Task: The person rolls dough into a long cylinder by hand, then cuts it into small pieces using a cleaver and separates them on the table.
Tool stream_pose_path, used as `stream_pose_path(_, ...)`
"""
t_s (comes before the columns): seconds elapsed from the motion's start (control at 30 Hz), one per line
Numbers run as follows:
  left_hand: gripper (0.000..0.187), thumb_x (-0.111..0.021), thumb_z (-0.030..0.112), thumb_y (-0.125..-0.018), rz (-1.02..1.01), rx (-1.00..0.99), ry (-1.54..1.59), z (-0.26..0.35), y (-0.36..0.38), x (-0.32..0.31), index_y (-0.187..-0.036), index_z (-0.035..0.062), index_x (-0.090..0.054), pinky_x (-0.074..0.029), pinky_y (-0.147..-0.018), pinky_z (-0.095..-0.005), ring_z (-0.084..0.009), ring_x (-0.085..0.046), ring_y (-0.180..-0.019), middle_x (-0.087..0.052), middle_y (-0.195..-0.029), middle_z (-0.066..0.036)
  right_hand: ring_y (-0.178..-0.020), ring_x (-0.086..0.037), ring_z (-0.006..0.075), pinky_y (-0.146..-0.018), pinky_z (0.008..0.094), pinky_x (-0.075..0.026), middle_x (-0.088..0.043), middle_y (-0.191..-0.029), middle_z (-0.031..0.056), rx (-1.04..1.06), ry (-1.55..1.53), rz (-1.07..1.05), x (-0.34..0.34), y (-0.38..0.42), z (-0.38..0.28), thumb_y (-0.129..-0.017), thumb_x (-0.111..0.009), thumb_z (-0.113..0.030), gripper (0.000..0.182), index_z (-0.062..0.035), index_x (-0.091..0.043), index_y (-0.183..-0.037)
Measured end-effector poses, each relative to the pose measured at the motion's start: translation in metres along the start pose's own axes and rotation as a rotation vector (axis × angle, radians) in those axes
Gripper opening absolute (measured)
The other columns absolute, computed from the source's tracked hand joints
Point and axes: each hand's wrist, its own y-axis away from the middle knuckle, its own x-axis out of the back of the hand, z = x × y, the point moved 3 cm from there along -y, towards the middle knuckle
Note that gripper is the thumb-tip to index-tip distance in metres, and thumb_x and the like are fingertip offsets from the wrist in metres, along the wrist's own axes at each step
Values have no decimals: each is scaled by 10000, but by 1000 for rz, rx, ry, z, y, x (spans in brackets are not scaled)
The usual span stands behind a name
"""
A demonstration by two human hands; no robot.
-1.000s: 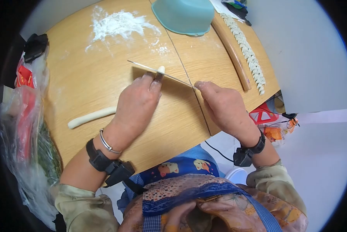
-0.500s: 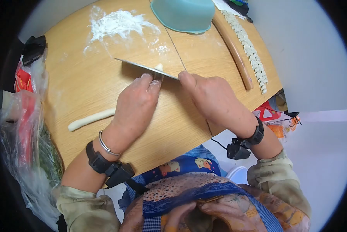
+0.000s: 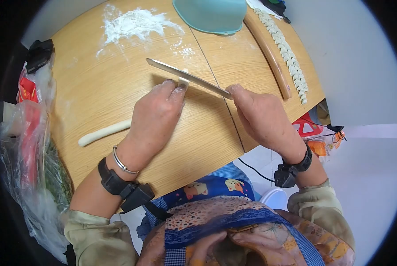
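My right hand (image 3: 262,117) is closed around the handle end of a knife (image 3: 189,77), whose blade reaches left over the wooden table. My left hand (image 3: 158,111) pinches a short piece of dough (image 3: 183,82), which touches or lies just beside the blade. A longer dough roll (image 3: 104,133) lies on the table to the left, its right end hidden behind my left wrist.
White flour (image 3: 136,25) is spread over the table (image 3: 87,84) at the back left. An upturned teal bowl (image 3: 211,15), a wooden rolling pin (image 3: 267,53) and a row of cut dough pieces (image 3: 284,51) lie at the back right. Plastic bags (image 3: 30,155) line the left edge.
My right hand and the knife have shifted right, and the blade's broad side shows more. My left hand has barely moved and still pinches the dough.
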Motion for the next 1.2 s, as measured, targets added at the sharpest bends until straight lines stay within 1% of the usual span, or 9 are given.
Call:
stream_pose_path(0.23,200,-644,21,-842,-2,13,4,0,0,0,-1034,11,-697,-555,-642,-352,-245,-648,-779,-617,-850,-95,-717,-652,394,-569,448,-509,-654,-841,183,32,5,-20,0,4,-1,-848,-571,-32,251,-24,-466,-1076)
stream_pose_path(0.53,189,-650,22,-843,19,-9,15,1,-2,1,-1026,11,-701,-561,-661,-364,-258,-657,-808,-653,-917,-105,-733,-640,433,-597,498,-502,-639,-766,204,3,-94,-73,1,-2,3,-846,-564,-27,240,-20,-455,-1060)
stream_pose_path(0.67,163,-651,27,-846,24,1,71,1,-2,2,-1003,11,-695,-559,-671,-376,-267,-653,-808,-639,-896,-107,-726,-624,442,-599,504,-484,-619,-740,201,1,-97,-104,0,-12,-4,-872,-554,-27,238,-23,-441,-1081)
stream_pose_path(0.73,226,-688,1,-829,-34,46,93,0,0,1,-1052,37,-681,-527,-678,-415,-321,-631,-799,-608,-891,-121,-717,-608,448,-593,504,-466,-602,-738,200,1,-95,-105,-2,-16,-9,-888,-548,-14,251,-30,-426,-1106)
stream_pose_path(0.87,212,-690,4,-832,-10,31,112,-1,-1,1,-1041,35,-677,-522,-676,-419,-327,-627,-790,-602,-884,-126,-722,-608,445,-592,506,-460,-607,-730,205,13,-117,-29,-4,-22,-15,-896,-540,-31,207,-38,-431,-1072)
stream_pose_path(0.93,140,-665,39,-846,-10,15,113,0,0,2,-984,22,-673,-544,-684,-405,-310,-638,-814,-606,-867,-121,-726,-609,444,-598,508,-460,-610,-732,204,25,-128,17,-10,-27,-14,-898,-538,-35,196,-41,-435,-1065)
stream_pose_path(1.03,155,-692,49,-832,-8,23,157,1,1,7,-982,20,-663,-540,-708,-422,-330,-633,-818,-605,-877,-133,-732,-607,441,-623,518,-454,-610,-743,207,-92,-192,51,-15,-34,-5,-925,-523,-50,153,-33,-436,-1050)
stream_pose_path(1.13,165,-714,60,-820,-31,99,168,-2,3,7,-962,9,-649,-539,-728,-431,-340,-634,-829,-611,-895,-145,-730,-605,446,-614,516,-449,-606,-748,215,-91,-159,148,-5,-18,-5,-932,-533,-51,158,-33,-443,-1060)
stream_pose_path(1.2,163,-717,63,-818,-25,88,171,-3,4,8,-952,6,-642,-538,-732,-434,-345,-635,-837,-614,-901,-150,-728,-604,448,-611,516,-448,-604,-751,218,-91,-164,114,2,-5,-8,-932,-537,-47,165,-34,-447,-1070)
